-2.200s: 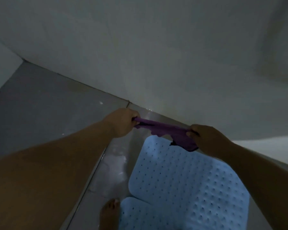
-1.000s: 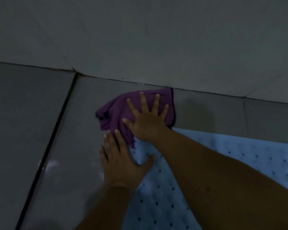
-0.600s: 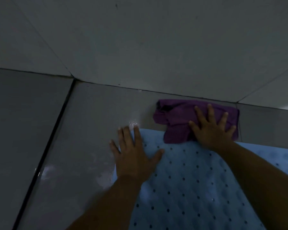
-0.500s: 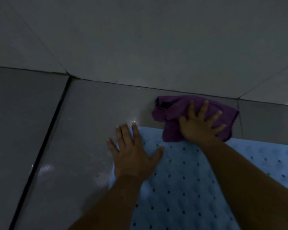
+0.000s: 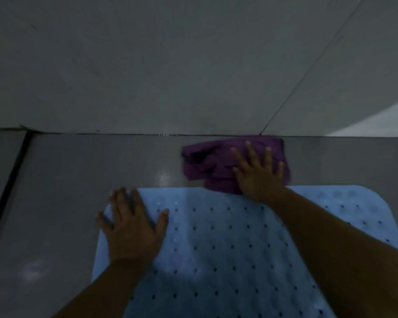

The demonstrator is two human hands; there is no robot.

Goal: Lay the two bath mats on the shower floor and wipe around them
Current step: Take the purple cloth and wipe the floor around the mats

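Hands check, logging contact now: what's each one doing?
Left hand: open, flat on the blue mat.
Right hand: open, pressing the purple cloth on the floor.

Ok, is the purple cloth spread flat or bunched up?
Bunched up: the purple cloth lies in dark creases left of the right hand pressing it.

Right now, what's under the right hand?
The right hand lies flat, fingers spread, on the crumpled purple cloth, pressed to the floor tile between the wall and the blue bath mat. The tile beneath the cloth is hidden.
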